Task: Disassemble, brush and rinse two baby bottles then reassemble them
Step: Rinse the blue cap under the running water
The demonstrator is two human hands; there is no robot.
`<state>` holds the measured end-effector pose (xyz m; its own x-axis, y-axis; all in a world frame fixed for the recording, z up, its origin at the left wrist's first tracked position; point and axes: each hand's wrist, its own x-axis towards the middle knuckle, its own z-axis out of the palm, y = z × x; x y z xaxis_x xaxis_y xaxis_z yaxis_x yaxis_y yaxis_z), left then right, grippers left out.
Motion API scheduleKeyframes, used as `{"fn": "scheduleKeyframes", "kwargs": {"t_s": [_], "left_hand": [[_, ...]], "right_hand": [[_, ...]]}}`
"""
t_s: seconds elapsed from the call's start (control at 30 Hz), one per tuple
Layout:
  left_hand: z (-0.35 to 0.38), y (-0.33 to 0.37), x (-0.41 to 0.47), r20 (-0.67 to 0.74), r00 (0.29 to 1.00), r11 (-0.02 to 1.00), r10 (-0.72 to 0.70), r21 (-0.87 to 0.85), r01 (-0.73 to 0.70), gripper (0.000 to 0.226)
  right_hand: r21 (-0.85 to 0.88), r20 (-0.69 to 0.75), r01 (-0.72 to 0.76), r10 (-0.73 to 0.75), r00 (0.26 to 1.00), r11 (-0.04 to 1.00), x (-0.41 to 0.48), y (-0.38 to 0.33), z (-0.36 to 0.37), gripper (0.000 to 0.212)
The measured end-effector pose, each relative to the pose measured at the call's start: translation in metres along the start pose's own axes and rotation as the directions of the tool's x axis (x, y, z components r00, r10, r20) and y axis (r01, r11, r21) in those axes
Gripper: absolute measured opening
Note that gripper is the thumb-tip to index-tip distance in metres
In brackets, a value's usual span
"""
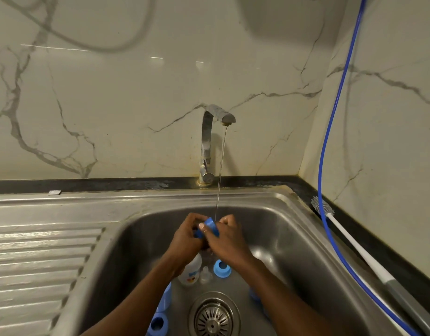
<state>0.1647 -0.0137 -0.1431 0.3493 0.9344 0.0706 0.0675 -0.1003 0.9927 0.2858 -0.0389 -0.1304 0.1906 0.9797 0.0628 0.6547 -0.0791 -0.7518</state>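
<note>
— What's nearest?
— On the sink (136, 241) floor, just past the drain (213, 318): a bottle (191, 271), a clear teat (205, 275), a blue ring (222, 267).
— And the hands?
— Just beyond, left hand (184, 238) and right hand (229, 241), each grip curled round one blue cap (210, 226) under the tap's (207, 141) thin stream. A brush (335, 224) lies far right on the surface.

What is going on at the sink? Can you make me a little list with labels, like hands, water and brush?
hands: left hand and right hand both hold a blue bottle part
water: thin stream runs from the tap onto the blue part
in the sink: clear bottle, clear teat, blue ring, blue cap
brush: bottle brush lies on the counter to the right, untouched
</note>
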Motion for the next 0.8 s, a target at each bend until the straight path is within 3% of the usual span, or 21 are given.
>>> {"fn": "scheduleKeyframes", "kwargs": {"t_s": [0.1, 0.2, 0.27, 0.33, 0.43, 0.57, 0.63, 0.73, 0.8], "left_hand": [[0.001, 0.004, -0.001, -0.014, 1.000, 0.999, 0.015, 0.041, -0.014, 0.049], [0.002, 0.009, -0.002, 0.153, 0.987, 0.996, -0.051, -0.071, 0.063, 0.054], [0.002, 0.012, -0.003, 0.259, 0.962, 0.970, -0.089, -0.196, 0.142, 0.043], [0.005, 0.010, -0.005, 0.253, 0.964, 0.980, -0.084, -0.152, 0.125, 0.040], [0.013, 0.009, -0.009, 0.124, 0.992, 0.999, -0.016, 0.044, 0.011, 0.053], [0.008, 0.009, -0.005, 0.128, 0.992, 1.000, 0.005, -0.031, -0.001, 0.055], [0.003, 0.008, -0.003, 0.120, 0.993, 0.998, -0.013, -0.054, 0.019, 0.049], [0.004, 0.008, -0.002, -0.005, 1.000, 1.000, 0.010, -0.019, -0.011, 0.046], [0.010, 0.011, -0.006, -0.019, 1.000, 0.999, 0.025, 0.022, -0.025, 0.046]], "right_hand": [[0.202, 0.012, 0.039, -0.042, 0.999, 0.979, -0.003, -0.008, -0.002, 0.030], [0.387, 0.004, 0.006, -0.008, 1.000, 0.922, -0.005, -0.012, -0.007, 0.027], [0.479, 0.006, -0.052, 0.056, 0.998, 0.876, -0.005, -0.010, -0.014, 0.019], [0.388, -0.012, -0.047, 0.056, 0.998, 0.920, -0.006, -0.009, -0.019, 0.025], [0.023, -0.080, 0.048, -0.046, 0.996, 0.999, -0.006, -0.009, -0.013, 0.026], [-0.163, -0.092, 0.172, -0.189, 0.978, 0.971, -0.001, -0.002, -0.005, 0.029], [-0.118, -0.071, 0.164, -0.173, 0.982, 0.979, 0.000, 0.003, -0.009, 0.032], [0.194, -0.093, 0.093, -0.076, 0.993, 0.977, -0.001, -0.003, -0.013, 0.024], [0.165, -0.076, 0.094, -0.082, 0.994, 0.982, -0.002, -0.008, -0.012, 0.024]]}}
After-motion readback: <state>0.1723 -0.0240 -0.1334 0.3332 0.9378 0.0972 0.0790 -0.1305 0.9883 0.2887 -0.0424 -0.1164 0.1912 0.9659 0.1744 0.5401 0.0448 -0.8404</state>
